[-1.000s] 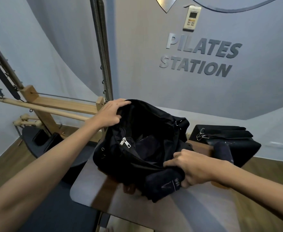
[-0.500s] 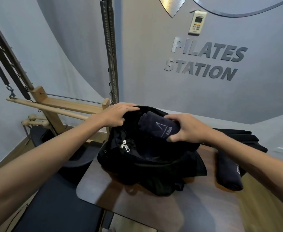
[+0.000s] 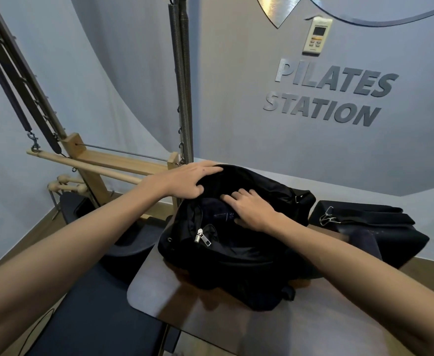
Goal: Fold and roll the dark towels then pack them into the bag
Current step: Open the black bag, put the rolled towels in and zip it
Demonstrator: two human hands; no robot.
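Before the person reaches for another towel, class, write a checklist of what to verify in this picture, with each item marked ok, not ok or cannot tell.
1. Bag mouth held open: left hand grips the far rim of the black bag. Ok.
2. Rolled towel inside the bag: it lies below the rim, logo up. Ok.
3. Right hand free to leave: it rests on the towel, inside the bag. Not ok.
4. Bag seated on the table: it sits on the top, well in from the near edge. Ok.
5. Another towel within reach: a dark roll lies to the right of the bag. Ok.
6. Room left in the bag: interior too dark. Cannot tell.
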